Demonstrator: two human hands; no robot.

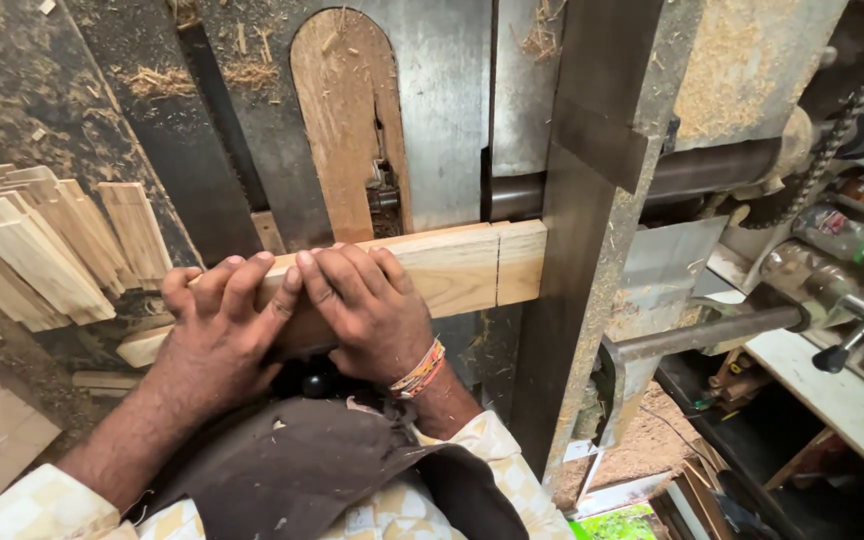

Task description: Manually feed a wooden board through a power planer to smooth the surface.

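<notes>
Stretched out, not curled into a grip: left hand [217,325] fingers [242,280] side by side, slightly fanned, lying flat across the plank [462,265], tips hooked over its far edge. Same for the right hand [367,305], fingers [337,270] close together, pressing down on the plank's top, index tip touching the left hand's. Thumbs hidden, so cannot tell whether tucked under.

Plank lying crosswise on the steel table [442,100], its right end butted against a short block [522,262], which meets the upright post [592,250].

Main hazard, judging by the layout: cutter [384,195] showing in the slot [347,120] just beyond the right fingertips. A slip or a sudden kick of the plank could carry those tips into it, with nothing standing between. Loose sleeve and wristband [420,370] near enough to snag. Sawdust on the table likely to make the wood slide unevenly.

Farther out: pile of strips [42,245] to the left, bare chain [832,140] well apart at the right
</notes>
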